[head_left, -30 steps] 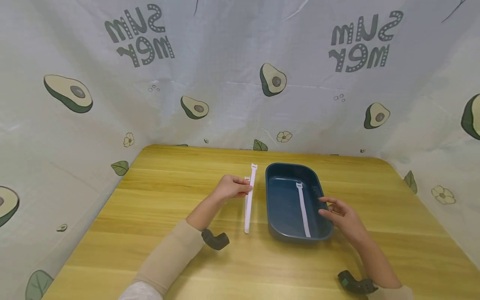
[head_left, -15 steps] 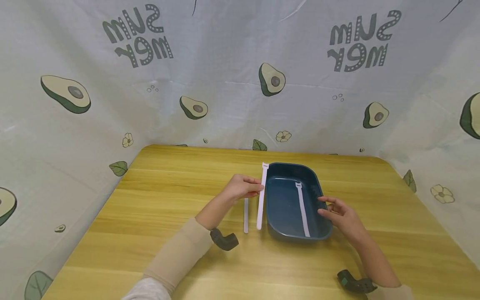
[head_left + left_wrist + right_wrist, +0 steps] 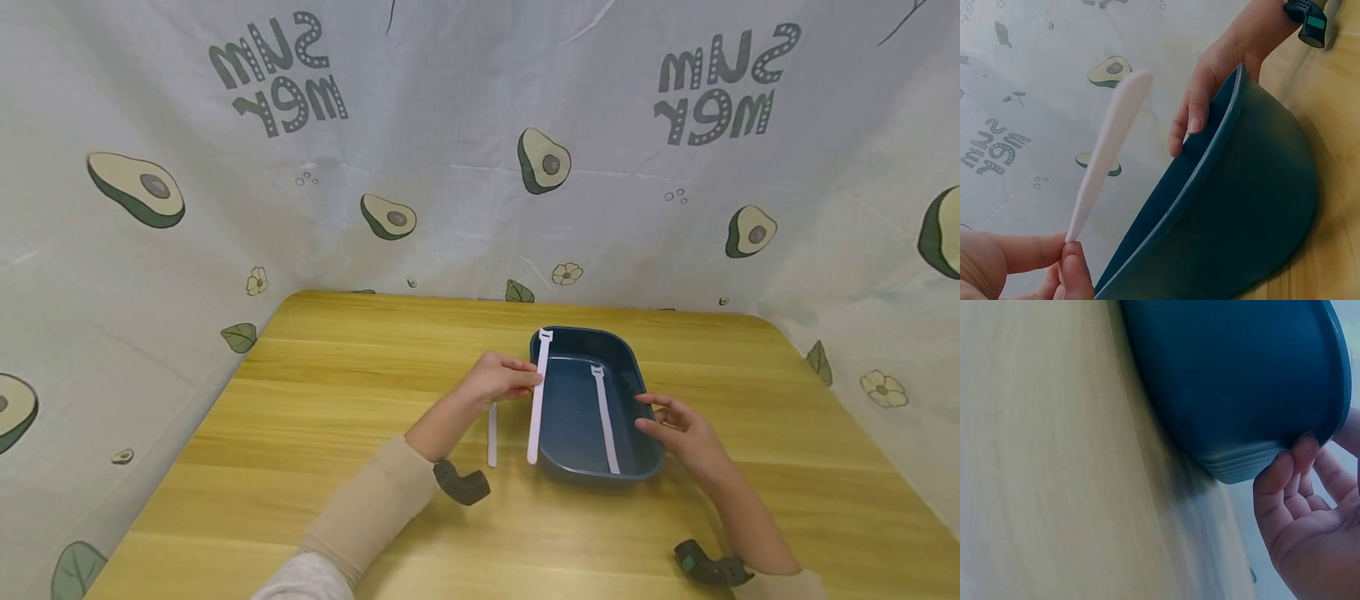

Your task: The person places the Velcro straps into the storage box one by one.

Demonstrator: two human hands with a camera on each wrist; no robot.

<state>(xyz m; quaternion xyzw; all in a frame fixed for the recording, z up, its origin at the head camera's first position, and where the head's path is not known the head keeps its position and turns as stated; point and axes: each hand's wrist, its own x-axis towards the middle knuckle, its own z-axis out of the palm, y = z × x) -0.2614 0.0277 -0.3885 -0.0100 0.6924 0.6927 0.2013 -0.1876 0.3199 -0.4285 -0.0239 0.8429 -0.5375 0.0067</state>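
Note:
My left hand (image 3: 497, 379) pinches a white slotted cable strap (image 3: 537, 421) near its middle, over the left rim of a dark blue plastic basin (image 3: 572, 425). In the left wrist view the strap (image 3: 1109, 147) stands up from between thumb and fingertips, apart from the basin wall (image 3: 1241, 212). My right hand (image 3: 686, 437) grips the basin's right rim. Some of its fingers (image 3: 1272, 475) curl against the outer wall, as the right wrist view shows. Inside the basin lies a second white strap (image 3: 606, 421). Another strap (image 3: 492, 437) lies on the table, its upper part hidden by my left hand.
The basin stands on a yellow wood-grain table (image 3: 337, 367). Behind it hangs a pale curtain (image 3: 465, 167) printed with avocados and lettering. Dark curved devices sit on the left wrist (image 3: 461, 485) and right wrist (image 3: 711, 567).
My left hand has moved right with its strap, from above the strap on the table to the basin's left rim. The right hand keeps its place on the basin.

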